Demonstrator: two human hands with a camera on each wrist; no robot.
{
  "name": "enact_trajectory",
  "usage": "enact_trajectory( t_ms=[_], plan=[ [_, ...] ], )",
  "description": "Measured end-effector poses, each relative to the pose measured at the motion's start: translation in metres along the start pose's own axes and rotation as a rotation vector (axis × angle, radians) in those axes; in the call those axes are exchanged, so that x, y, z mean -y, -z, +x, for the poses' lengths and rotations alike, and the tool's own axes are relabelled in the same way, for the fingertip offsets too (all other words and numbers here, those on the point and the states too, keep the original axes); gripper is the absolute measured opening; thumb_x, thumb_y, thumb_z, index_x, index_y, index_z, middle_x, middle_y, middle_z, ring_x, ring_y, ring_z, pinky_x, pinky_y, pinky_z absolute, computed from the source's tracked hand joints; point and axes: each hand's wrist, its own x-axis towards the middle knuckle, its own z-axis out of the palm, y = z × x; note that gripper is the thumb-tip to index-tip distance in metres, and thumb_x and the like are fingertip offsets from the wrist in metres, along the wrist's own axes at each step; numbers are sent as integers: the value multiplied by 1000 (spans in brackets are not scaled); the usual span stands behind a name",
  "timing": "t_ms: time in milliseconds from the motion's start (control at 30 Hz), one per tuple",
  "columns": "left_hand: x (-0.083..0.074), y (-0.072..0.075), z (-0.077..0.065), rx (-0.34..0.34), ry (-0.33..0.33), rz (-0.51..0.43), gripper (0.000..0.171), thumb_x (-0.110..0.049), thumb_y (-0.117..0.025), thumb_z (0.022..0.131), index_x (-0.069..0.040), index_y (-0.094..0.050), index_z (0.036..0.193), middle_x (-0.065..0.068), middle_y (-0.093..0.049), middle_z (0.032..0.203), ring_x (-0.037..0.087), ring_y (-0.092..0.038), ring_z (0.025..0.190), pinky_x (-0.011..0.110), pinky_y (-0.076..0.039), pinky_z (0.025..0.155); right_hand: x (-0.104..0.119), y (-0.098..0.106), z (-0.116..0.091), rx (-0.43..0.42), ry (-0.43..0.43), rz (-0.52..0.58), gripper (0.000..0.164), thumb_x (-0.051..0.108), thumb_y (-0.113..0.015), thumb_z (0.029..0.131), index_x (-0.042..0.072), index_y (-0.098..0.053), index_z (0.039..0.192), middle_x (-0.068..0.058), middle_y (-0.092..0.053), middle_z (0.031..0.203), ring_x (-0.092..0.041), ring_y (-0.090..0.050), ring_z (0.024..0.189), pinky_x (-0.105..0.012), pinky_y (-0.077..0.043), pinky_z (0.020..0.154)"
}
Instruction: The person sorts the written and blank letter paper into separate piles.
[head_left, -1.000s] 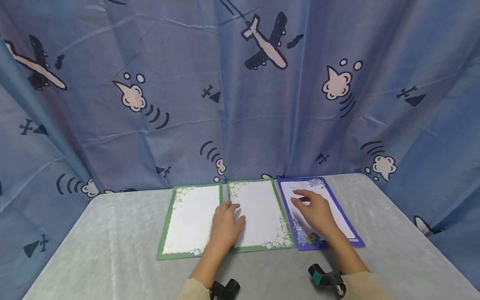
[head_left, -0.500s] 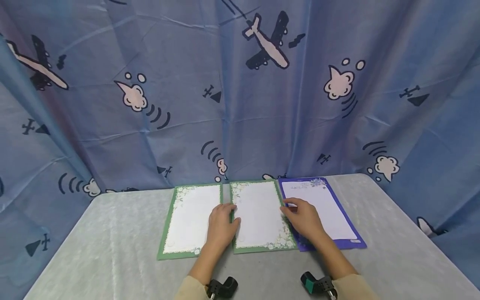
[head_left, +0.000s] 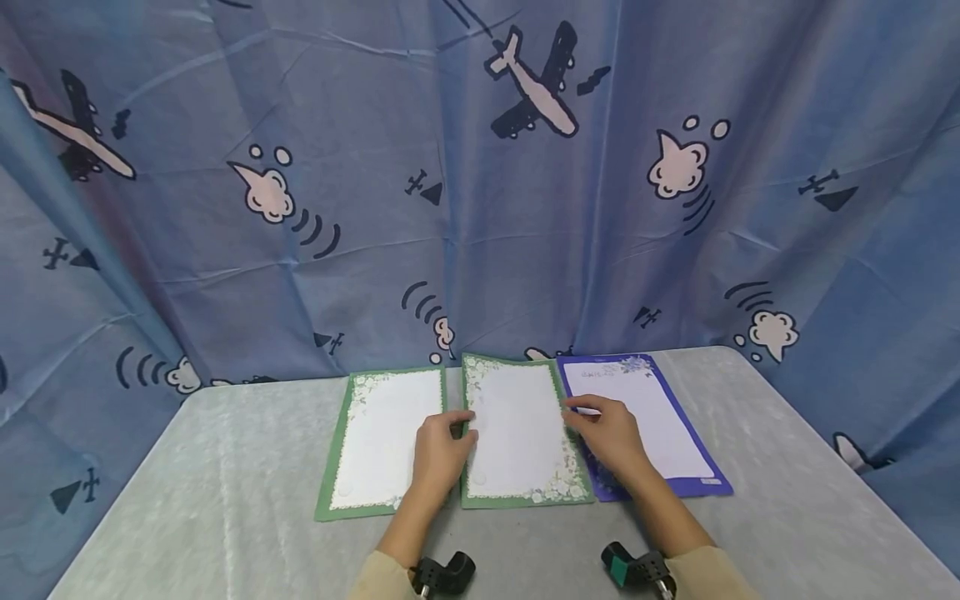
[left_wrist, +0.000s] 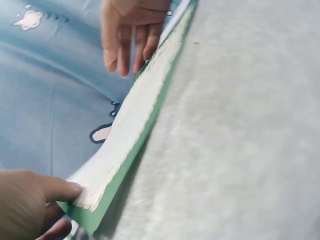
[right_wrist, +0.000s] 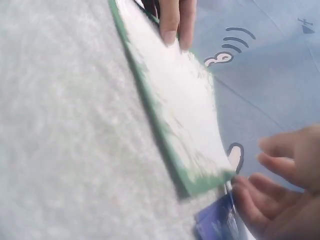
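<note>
A white sheet of paper with a green floral border [head_left: 517,433] lies in the middle of the row, its left side bowed up off the table. My left hand [head_left: 438,454] pinches its left edge; in the left wrist view the thumb [left_wrist: 67,191] presses on top with fingers beneath. At the right edge is my right hand [head_left: 609,433], its fingertips right by the border. The right wrist view shows that thumb [right_wrist: 277,145] apart from the loosely bent fingers. A second green-bordered sheet [head_left: 378,442] lies to the left, partly under my left hand.
A purple-bordered sheet [head_left: 667,425] with blue flowers lies at the right, partly behind my right hand. All rest on a table with a pale grey cloth [head_left: 240,467]. A blue curtain [head_left: 360,167] with airplane prints hangs behind the table's far edge.
My right hand has moved left from over the purple sheet to the middle sheet's right edge. My left hand has pinched that sheet's left edge, which has lifted and shifted slightly right.
</note>
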Motion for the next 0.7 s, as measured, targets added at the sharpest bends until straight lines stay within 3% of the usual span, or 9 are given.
enact_trajectory(
  t_ms=[100,233,367,700],
  plan=[
    [0,2,1,-22,43,-100,20,-6,-75,86,-9,-80,105,10,-78,108,29,-71,110,46,-57,92,2,0,0,10,-70,104,30,22,-70,95,6,-74,120,-17,-69,130,-17,-72,96,-23,-52,72],
    [1,5,2,-42,63,-166,20,-8,-75,87,-12,-80,106,7,-78,103,23,-72,99,40,-58,82,4,1,-1,40,-117,202,31,20,-69,96,3,-72,122,-18,-68,129,-6,-64,89,-21,-54,75],
    [1,5,3,-45,75,-202,20,-8,-74,88,-12,-80,106,6,-78,101,20,-71,95,32,-56,76,4,0,-1,60,-124,226,31,17,-68,97,2,-72,123,-18,-68,128,-8,-62,91,-19,-53,75],
    [-1,9,6,-31,76,-284,18,-9,-72,90,-11,-80,106,8,-78,101,16,-69,91,27,-56,76,-1,0,-1,102,-83,244,32,10,-63,99,2,-68,129,-19,-63,134,-12,-63,102,-18,-53,79]
  ],
)
